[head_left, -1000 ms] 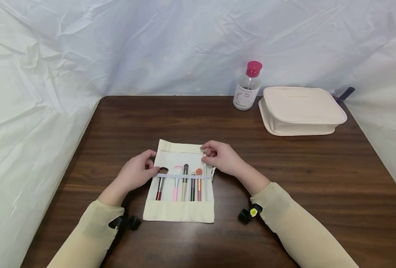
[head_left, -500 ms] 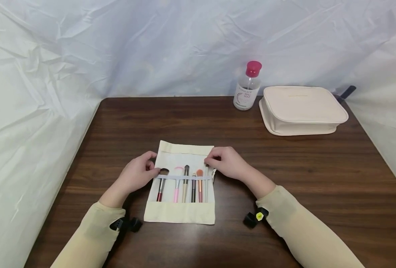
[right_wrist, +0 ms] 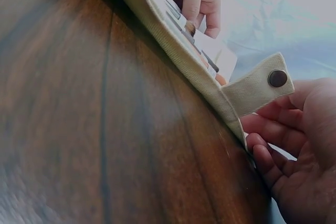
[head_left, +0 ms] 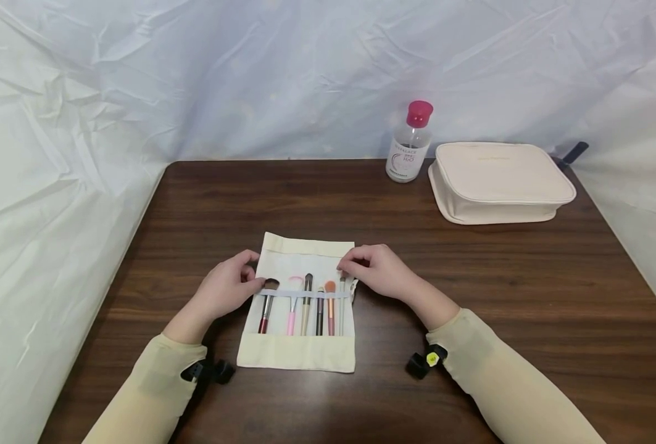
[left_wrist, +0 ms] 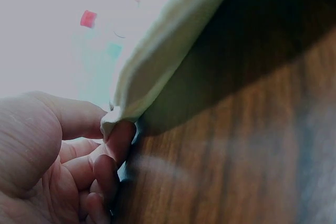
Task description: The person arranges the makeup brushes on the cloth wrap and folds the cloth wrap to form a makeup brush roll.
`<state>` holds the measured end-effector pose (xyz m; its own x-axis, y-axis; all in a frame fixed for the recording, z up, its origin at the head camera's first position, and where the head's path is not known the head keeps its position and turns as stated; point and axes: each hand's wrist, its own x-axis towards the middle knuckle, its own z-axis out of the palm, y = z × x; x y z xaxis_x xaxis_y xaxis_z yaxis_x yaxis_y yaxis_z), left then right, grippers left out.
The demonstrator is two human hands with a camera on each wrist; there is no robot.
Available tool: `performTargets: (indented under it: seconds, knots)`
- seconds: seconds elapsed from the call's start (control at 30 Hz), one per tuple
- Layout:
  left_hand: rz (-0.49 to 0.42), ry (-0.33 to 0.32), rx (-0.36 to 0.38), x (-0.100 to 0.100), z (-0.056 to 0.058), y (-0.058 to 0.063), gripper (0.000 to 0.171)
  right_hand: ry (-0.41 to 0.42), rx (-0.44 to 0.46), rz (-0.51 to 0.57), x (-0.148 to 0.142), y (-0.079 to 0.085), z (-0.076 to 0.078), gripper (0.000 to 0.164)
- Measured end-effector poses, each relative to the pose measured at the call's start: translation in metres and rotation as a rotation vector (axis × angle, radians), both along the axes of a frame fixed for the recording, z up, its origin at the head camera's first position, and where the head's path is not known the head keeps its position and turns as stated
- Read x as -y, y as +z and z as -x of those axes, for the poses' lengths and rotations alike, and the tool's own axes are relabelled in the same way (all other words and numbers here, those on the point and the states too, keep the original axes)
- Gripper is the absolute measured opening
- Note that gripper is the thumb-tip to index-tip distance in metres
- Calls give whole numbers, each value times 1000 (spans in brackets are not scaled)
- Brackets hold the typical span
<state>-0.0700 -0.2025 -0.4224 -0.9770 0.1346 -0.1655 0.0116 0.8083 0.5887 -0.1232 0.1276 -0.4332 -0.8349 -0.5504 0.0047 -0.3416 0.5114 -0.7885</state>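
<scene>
A cream cloth brush roll point(head_left: 296, 353) lies unrolled on the table, with several makeup brushes tucked under its pale elastic band point(head_left: 278, 293) and into the lower pocket. My left hand point(head_left: 228, 285) pinches the roll's left edge between thumb and finger, as the left wrist view shows, beside a red-handled brush point(head_left: 264, 314). My right hand point(head_left: 379, 271) is at the upper right, thumb and forefinger together at the top end of a thin pale makeup brush point(head_left: 342, 314); the fingers hide its very tip. A snap strap point(right_wrist: 257, 90) juts from the roll's right side near that hand.
Toward the back right stand a clear bottle point(head_left: 407, 154) with a pink cap and a pale pink zip case point(head_left: 502, 176). Behind the case a dark handle point(head_left: 575, 153) sticks out. White sheeting point(head_left: 283, 80) surrounds the brown table point(head_left: 222, 203).
My right hand has come down toward the elastic band, and the thin brush sits lower in the roll than before. The left hand stays at the left edge.
</scene>
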Motion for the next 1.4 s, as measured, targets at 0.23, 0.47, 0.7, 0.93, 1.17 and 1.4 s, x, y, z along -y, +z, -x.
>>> performTargets:
  seconds: [0.23,0.47,0.7,0.93,1.17,1.4]
  knots:
    - [-6,-1,2,1,0,0,43,-6,27,7,1,1,0,14]
    - [-8,-1,-3,0,-1,-2,43,-21,-24,55,-6,1,-8,10]
    - [-14,-8,-25,0,1,-1,43,14,-12,67,-19,6,-27,10]
    - [-36,1,-10,1,-1,-2,45,126,42,-106,-18,16,-34,11]
    - [-161,-16,-39,-2,-3,-3,71,26,33,-149,-27,18,-19,23]
    - [-158,-101,-102,-16,-7,-2,46,-38,6,-140,-40,22,-1,24]
